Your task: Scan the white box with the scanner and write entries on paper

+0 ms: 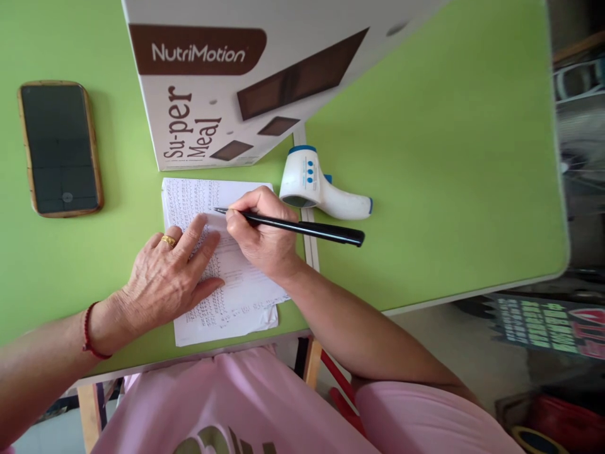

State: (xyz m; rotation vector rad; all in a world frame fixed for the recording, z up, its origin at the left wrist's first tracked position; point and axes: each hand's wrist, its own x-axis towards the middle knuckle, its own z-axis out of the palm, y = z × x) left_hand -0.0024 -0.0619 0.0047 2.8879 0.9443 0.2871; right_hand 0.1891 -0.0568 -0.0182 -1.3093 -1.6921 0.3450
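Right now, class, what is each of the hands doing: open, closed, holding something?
Left hand: open, resting on the paper.
Right hand: closed around the black pen.

A bright green counter (444, 189) with a pale edge and rounded corner fills most of the view, a whitish seam strip (312, 252) crossing it. Below its near edge show wooden bars (312, 362) and a greyish floor (439, 343); to the right, a printed sign (543, 325) lies among dim, blurred clutter. The light is soft, casting faint shadows on the green.
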